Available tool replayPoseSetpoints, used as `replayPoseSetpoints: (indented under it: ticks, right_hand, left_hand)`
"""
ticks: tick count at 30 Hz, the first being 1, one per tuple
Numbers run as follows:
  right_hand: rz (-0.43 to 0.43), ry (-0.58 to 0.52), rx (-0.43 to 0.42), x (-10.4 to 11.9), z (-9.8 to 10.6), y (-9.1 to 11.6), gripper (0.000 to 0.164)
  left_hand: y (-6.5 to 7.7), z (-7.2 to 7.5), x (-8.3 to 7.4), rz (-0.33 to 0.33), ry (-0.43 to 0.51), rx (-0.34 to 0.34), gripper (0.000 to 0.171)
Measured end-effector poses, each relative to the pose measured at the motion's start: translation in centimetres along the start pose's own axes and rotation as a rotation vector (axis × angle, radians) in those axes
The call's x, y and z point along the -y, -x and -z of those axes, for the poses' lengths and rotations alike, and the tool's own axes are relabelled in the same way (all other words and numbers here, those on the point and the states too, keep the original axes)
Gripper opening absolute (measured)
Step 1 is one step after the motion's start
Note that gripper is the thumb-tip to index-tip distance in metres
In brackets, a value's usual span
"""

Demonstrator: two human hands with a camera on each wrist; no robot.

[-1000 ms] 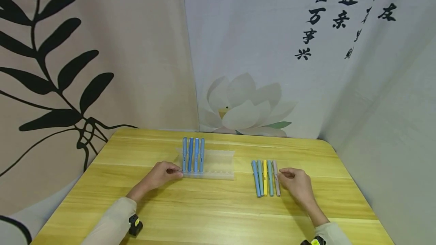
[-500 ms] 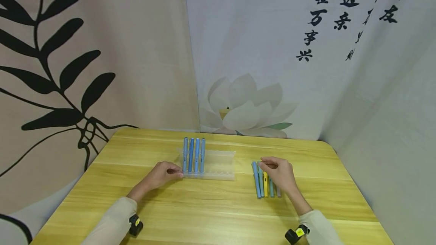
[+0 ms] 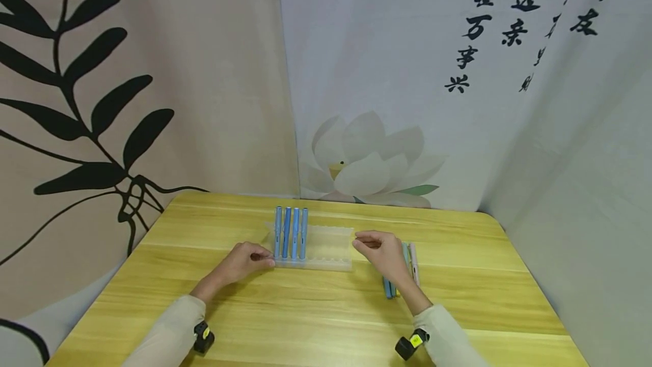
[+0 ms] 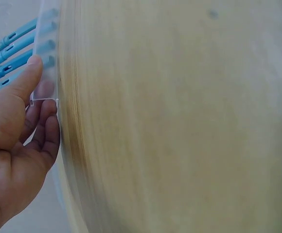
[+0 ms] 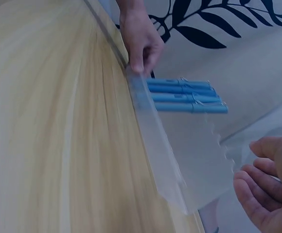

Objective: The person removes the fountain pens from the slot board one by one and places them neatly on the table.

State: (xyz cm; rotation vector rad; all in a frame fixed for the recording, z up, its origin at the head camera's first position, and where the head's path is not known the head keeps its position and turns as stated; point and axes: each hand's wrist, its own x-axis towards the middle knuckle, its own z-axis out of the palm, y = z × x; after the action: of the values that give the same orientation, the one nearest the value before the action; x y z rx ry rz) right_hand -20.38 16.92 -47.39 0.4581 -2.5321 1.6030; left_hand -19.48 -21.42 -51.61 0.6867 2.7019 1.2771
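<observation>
A clear plastic pen rack (image 3: 328, 244) stands on the table, with several blue pens (image 3: 287, 233) upright at its left part. My left hand (image 3: 243, 263) grips the rack's left end; in the left wrist view the thumb presses on its front wall and the fingers curl under the end. My right hand (image 3: 382, 252) hovers near the rack's right end, fingers loosely bent. Nothing is between its thumb and fingers in the right wrist view. Under the right hand and forearm lie several loose pens, partly hidden; a pale grey-pink pen (image 3: 414, 262) and a blue pen (image 3: 387, 289) show.
The wooden table (image 3: 285, 316) has its back edge close to a curtain (image 3: 229, 101) with printed leaves and a flower. Each wrist wears a small black camera (image 3: 204, 337).
My right hand has moved left, from beside the grey-pink pen across the loose pens to near the rack's right end. My left hand has stayed at the rack's left end.
</observation>
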Motion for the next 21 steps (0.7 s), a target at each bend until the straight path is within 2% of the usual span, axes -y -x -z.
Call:
replayPoseSetpoints:
  ticks: [8,21]
  right_hand:
    - [0.04,-0.032,0.03,1.0,-2.9,-0.9,0.021]
    - [0.012,-0.017,0.121,1.6,-6.8,-1.6,0.025]
  left_hand:
    - [0.0,0.0,0.0,0.02,-0.001,-0.001,0.017]
    - [0.0,0.1,0.1,0.023,0.001,0.008,0.017]
